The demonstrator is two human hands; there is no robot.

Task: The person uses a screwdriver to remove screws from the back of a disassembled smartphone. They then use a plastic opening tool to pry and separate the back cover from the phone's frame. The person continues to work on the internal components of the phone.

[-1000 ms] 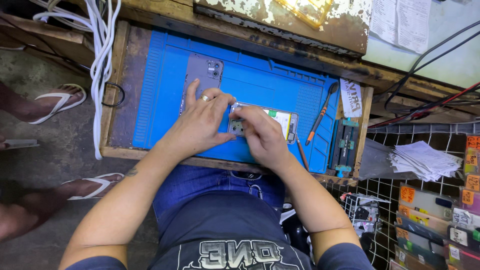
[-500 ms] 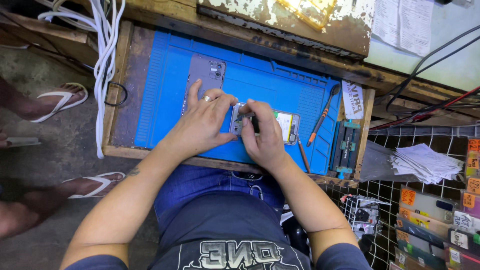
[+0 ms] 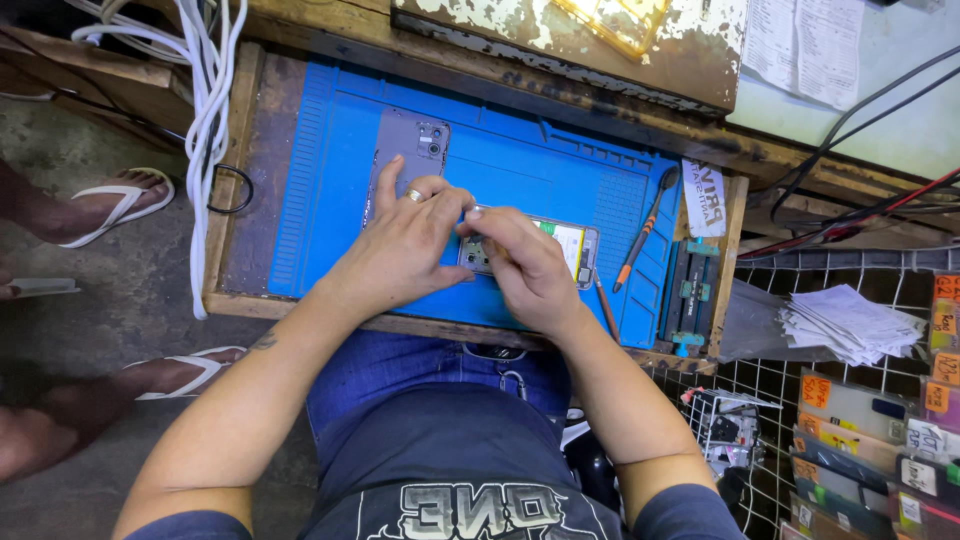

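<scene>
Blue mat [image 3: 520, 170] covers a worn wooden bench; an opened phone [image 3: 560, 248] lies on it near the front edge; left hand [image 3: 400, 250] pinches at its left end, right hand [image 3: 525, 270] grips it from the front; a grey back cover [image 3: 410, 150] lies just behind the left hand; a screwdriver [image 3: 645, 230] rests to the right.

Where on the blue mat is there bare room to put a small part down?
Bare blue mat left of the grey back cover, and between that cover and the screwdriver. Crowded around the opened phone, where left hand and right hand meet.
</scene>
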